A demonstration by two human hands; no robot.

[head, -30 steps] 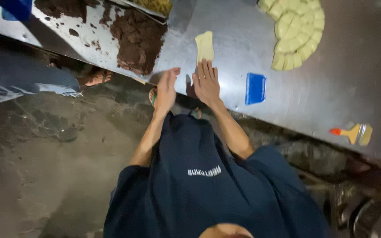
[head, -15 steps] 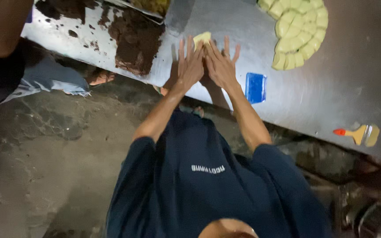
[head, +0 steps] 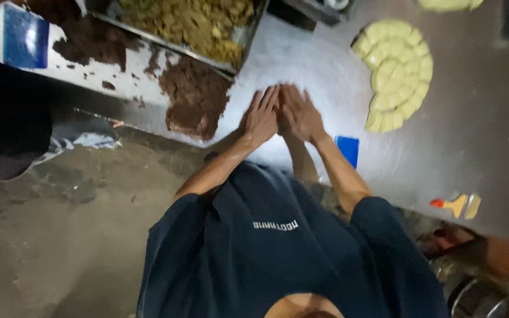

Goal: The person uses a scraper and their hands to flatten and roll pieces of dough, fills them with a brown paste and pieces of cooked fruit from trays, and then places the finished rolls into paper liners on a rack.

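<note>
Since the earlier frames both hands have slid forward across the bench [head: 301, 59] and now cover the pale dough strip that lay ahead of them; the strip itself is hidden beneath the palms, so its present shape cannot be told. Left hand [head: 260, 118] and right hand [head: 298, 115] lie side by side, touching along the inner edges, fingers stretched flat and slightly fanned, palms down, pressing on the surface rather than gripping anything. Bench is dull grey sheet metal, smooth, dusted white with flour around the hands. Left of the hands, a mound of brown filling [head: 192, 97], coarse and crumbly, with smaller smears and crumbs trailing along the bench edge. Behind it, a shallow metal tray [head: 240, 41] holds yellowish, lumpy crumble. Right of the hands and well apart, dough pieces [head: 399, 73], pale yellow, soft-looking, rounded rectangles, overlap in a curved fan. Just beside the right forearm, a flat blue scraper [head: 347, 148], rectangular, hard-edged. Further right near the bench edge, a brush [head: 458, 205] with an orange handle and pale bristles lies flat. A second blue rectangle [head: 25, 44] sits at the far left end of the bench. Floor [head: 60, 235] below is rough, mottled grey concrete.
</note>
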